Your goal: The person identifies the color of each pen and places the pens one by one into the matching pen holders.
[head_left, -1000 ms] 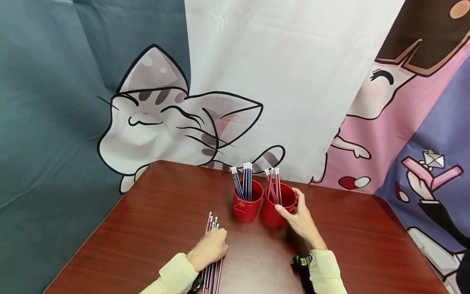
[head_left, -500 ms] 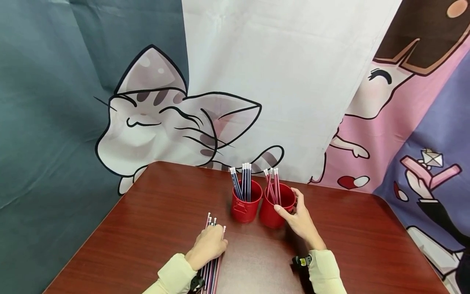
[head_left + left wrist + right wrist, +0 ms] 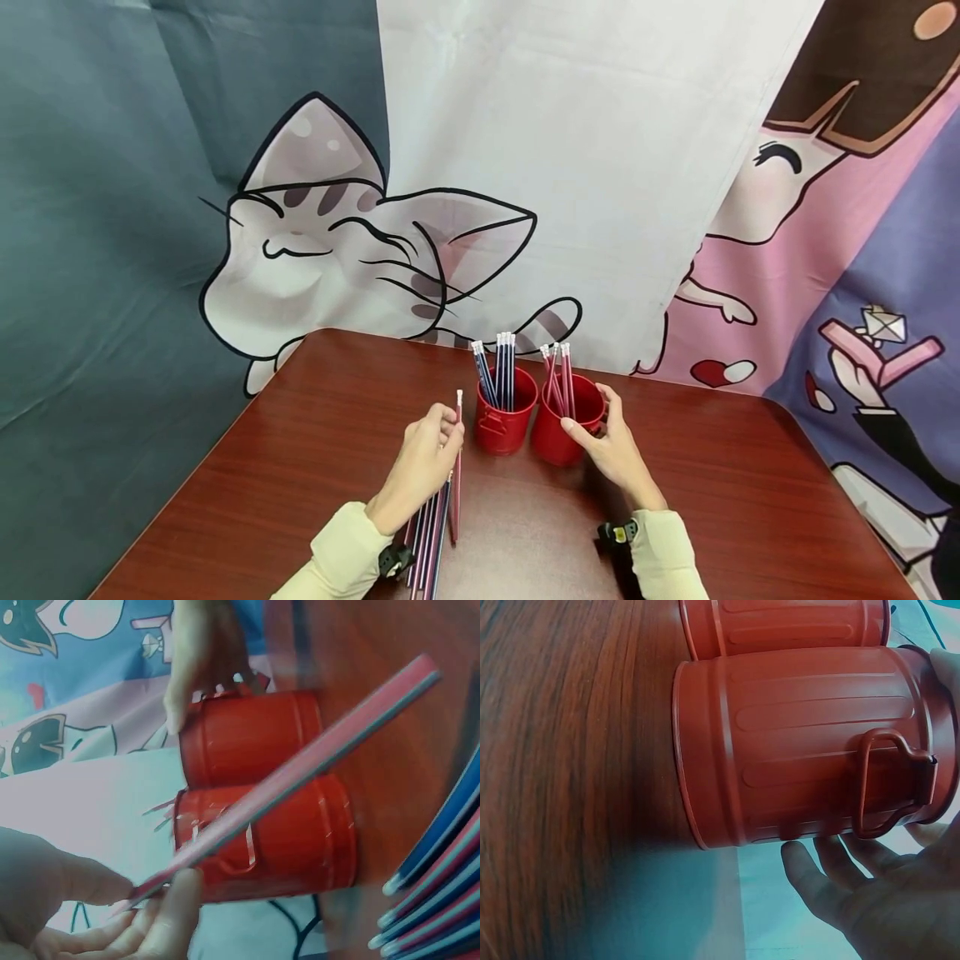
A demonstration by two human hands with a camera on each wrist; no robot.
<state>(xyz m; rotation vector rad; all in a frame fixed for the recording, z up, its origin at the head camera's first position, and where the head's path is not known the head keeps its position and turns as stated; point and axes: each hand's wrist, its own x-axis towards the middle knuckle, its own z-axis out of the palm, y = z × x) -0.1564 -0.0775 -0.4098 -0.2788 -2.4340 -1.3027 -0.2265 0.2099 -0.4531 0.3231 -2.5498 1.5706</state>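
Note:
My left hand (image 3: pixel 422 460) pinches a pink pencil (image 3: pixel 457 500) near its white eraser end. In the left wrist view that pencil (image 3: pixel 300 766) slants across the buckets, its other end free. My right hand (image 3: pixel 621 454) holds the right-hand red bucket (image 3: pixel 557 442) at its rim, the thumb at the near side and fingers round the right side. Several pink pencils (image 3: pixel 568 387) stand in this bucket. Beside it, the left-hand red bucket (image 3: pixel 502 435) holds several dark blue pencils (image 3: pixel 510 379). Below my left hand lies a row of mixed pink and blue pencils (image 3: pixel 426 542).
Both buckets stand close together on a brown wooden table (image 3: pixel 330 417). A wire handle (image 3: pixel 864 784) juts from the right bucket's side. Behind the table hangs a printed cloth (image 3: pixel 600 167) with a cartoon cat.
My left hand has risen from the pencil row and moved forward, lifting one pink pencil out of it. The right hand keeps its hold on the bucket.

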